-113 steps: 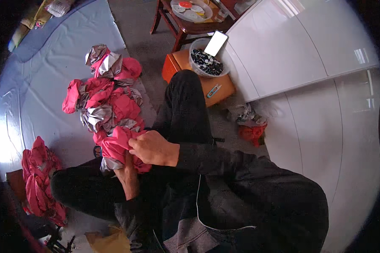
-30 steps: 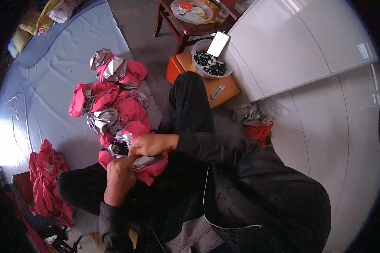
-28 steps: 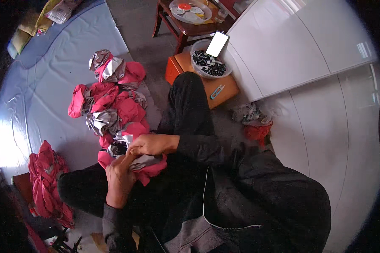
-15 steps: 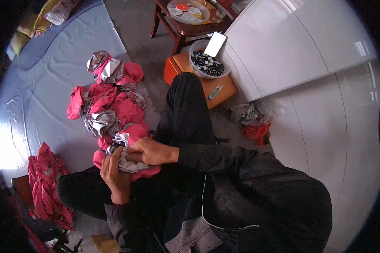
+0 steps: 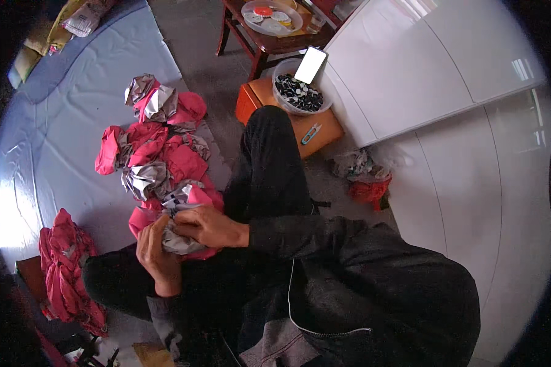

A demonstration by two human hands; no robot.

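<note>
Over my lap, my left hand (image 5: 158, 254) and my right hand (image 5: 211, 226) sit close together, both closed on a crumpled pink and silver-grey fabric piece (image 5: 182, 243). Thumbs and fingertips pinch its silvery side, and its pink edges show around them. Whether something small lies between the fingers is hidden. Just beyond, a heap of similar pink and silver fabric pieces (image 5: 150, 147) stretches away over a grey-blue sheet (image 5: 61, 140). Another bunched pink cloth (image 5: 67, 275) lies to the left of my knee.
Right of my knee, a tan box (image 5: 324, 137) carries teal thread snips (image 5: 311, 134) and a clear bowl (image 5: 278, 98) of small black and white pieces. A phone (image 5: 311, 65) with a white screen leans there. Beyond stands a wooden chair (image 5: 258, 58) holding a tray; white panels (image 5: 422, 73) flank the right.
Both hands have shifted slightly left and toward me with the fabric. More of its silvery side shows below the fingers, and they still grip it.
</note>
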